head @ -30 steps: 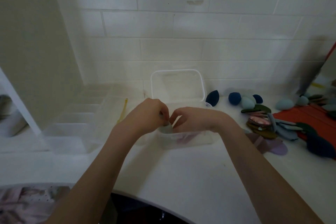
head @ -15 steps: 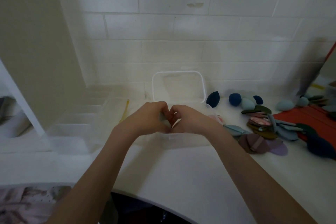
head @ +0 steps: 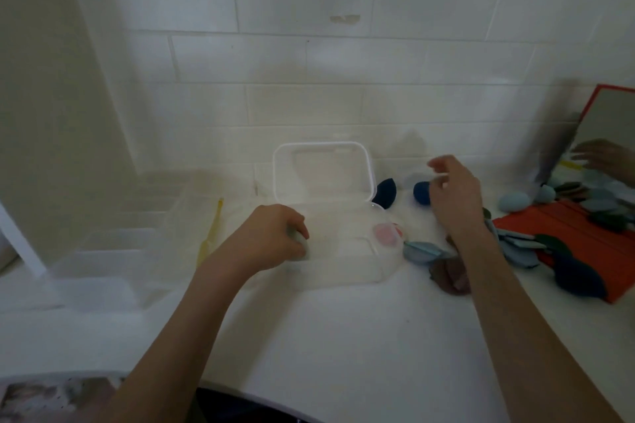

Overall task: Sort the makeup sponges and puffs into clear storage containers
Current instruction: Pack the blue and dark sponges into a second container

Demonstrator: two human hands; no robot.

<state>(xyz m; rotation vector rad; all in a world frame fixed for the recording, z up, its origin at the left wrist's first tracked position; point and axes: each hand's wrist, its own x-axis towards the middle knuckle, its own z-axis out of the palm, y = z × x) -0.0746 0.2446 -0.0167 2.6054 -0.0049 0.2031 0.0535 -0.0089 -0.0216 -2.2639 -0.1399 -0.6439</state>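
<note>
Sponge [head: 301, 245] in left hand [head: 271, 237], over clear container [head: 343, 261]

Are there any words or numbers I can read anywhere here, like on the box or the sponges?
None: no words, numbers or signs show anywhere.
The clear lidded box is plain.
The sponges and puffs carry no print that can be made out.
The red-framed mirror has no label.
The wall tiles are bare.
</note>
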